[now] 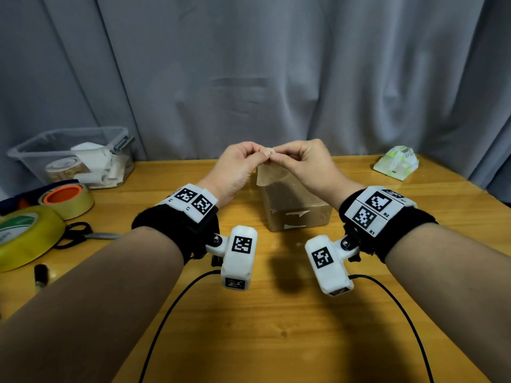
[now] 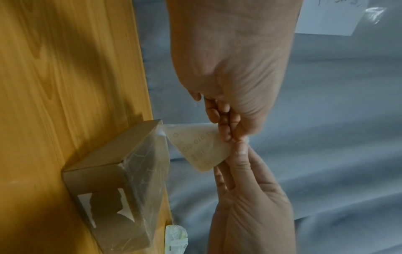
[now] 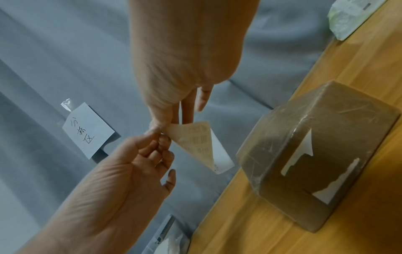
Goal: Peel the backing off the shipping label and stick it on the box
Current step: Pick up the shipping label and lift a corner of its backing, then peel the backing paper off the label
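Left hand (image 1: 237,164) and right hand (image 1: 305,161) both pinch one corner of the shipping label (image 2: 196,147) above the taped cardboard box (image 1: 296,205).

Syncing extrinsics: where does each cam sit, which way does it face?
Head: on the head, looking forward and down at the table; both forearms, left hand, right hand.
Left wrist: along the left palm toward the pinched label.
Right wrist: along the right palm toward that label.
Shared: all three views show the box.
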Available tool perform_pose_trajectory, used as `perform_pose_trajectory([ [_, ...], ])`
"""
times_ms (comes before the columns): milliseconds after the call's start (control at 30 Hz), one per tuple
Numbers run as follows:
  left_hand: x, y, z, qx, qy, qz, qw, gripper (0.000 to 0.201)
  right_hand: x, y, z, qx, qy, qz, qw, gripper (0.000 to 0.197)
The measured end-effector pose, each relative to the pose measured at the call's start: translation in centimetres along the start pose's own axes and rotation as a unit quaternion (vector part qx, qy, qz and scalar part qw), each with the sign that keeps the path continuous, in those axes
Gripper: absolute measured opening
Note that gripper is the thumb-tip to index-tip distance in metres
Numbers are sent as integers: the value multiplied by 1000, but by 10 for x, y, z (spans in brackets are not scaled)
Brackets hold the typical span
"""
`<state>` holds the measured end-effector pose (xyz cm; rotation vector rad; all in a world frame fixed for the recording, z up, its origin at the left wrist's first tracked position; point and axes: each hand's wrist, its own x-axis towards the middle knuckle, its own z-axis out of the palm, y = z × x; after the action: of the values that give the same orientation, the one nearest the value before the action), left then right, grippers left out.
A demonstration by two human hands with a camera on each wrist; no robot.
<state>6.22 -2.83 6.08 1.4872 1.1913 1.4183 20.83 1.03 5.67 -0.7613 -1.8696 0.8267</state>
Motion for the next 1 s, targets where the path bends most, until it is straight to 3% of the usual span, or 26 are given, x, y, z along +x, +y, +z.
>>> perform_pose_trajectory([
  [600, 3, -4, 3, 56, 36, -28, 997, 18, -6, 5, 1, -186, -7, -33, 982, 20],
  [800, -1, 1, 4, 57, 10, -13, 998, 19, -8, -2, -1, 34, -1, 11, 999, 19],
  [1000, -4, 3, 3, 63, -8, 10, 998, 17, -6, -6, -4, 83, 21, 40, 996, 17],
])
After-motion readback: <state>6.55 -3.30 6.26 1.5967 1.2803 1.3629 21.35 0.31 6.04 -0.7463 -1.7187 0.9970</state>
